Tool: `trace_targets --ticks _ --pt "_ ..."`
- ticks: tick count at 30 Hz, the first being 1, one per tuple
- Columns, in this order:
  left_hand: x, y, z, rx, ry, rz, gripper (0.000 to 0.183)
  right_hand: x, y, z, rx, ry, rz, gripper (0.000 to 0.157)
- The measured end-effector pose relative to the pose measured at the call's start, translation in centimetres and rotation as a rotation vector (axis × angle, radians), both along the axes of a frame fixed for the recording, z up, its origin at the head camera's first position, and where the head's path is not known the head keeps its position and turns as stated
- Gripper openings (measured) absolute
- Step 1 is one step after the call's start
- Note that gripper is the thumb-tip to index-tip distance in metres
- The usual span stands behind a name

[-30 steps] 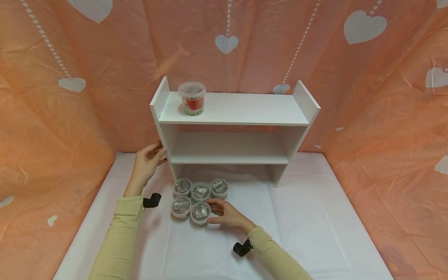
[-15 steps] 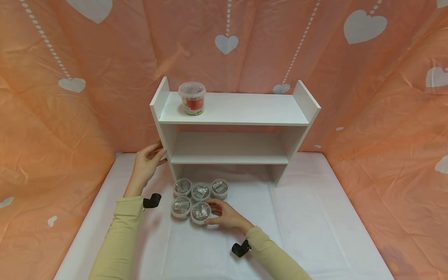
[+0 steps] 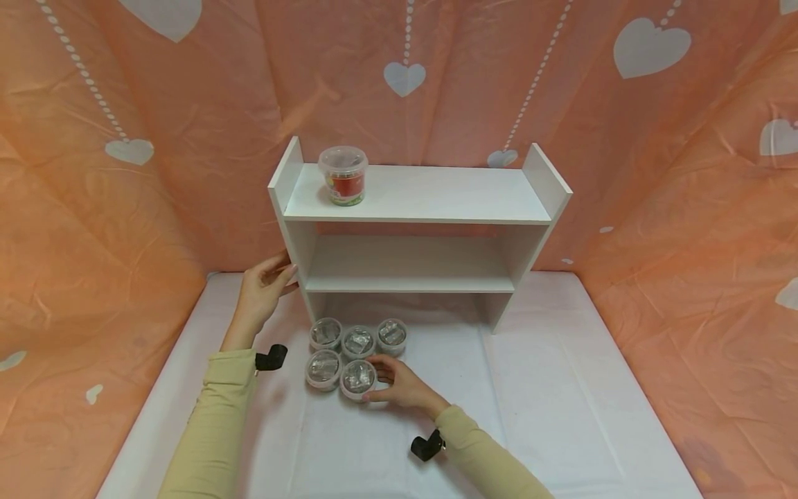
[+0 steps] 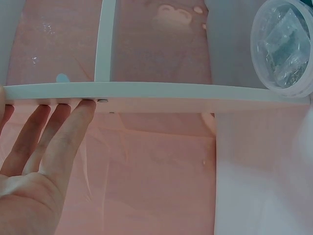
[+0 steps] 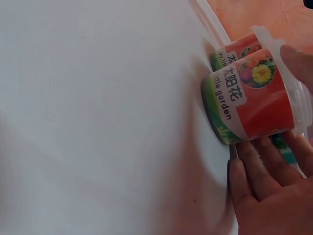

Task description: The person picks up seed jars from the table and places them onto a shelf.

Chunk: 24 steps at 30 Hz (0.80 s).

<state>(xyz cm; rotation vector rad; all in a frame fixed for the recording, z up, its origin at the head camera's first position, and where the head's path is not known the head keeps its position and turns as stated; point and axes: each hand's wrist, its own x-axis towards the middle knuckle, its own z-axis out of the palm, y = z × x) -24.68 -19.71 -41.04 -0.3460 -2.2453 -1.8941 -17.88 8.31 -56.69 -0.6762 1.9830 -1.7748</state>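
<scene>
Red-labelled cup (image 5: 254, 95) grasped upright by right hand (image 3: 404, 385)
It is held from its right, before the shelf (image 3: 411, 265), whose left side is touched by the farther left hand (image 3: 258, 296), fingers extended

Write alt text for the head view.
A right hand holds the front-right tub of five on a white table, while the left hand touches the left side of a white shelf. Another tub stands on top, near the left end; behind is an orange backdrop with white hearts.
</scene>
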Motion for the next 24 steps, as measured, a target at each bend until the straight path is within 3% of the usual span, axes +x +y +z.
trace_targets --ticks 5,18,24 --pt "0.0 0.0 0.0 0.010 0.001 0.001 0.048 0.2 -0.3 0.3 0.032 -0.026 -0.047 0.061" --pt "0.0 0.2 0.0 0.022 -0.009 0.001 0.046 0.2 0.0 0.3 0.044 -0.015 -0.067 0.061" --pt "-0.1 0.1 0.0 0.019 -0.007 -0.005 0.046 0.8 0.7 2.6 0.041 0.002 -0.037 0.063"
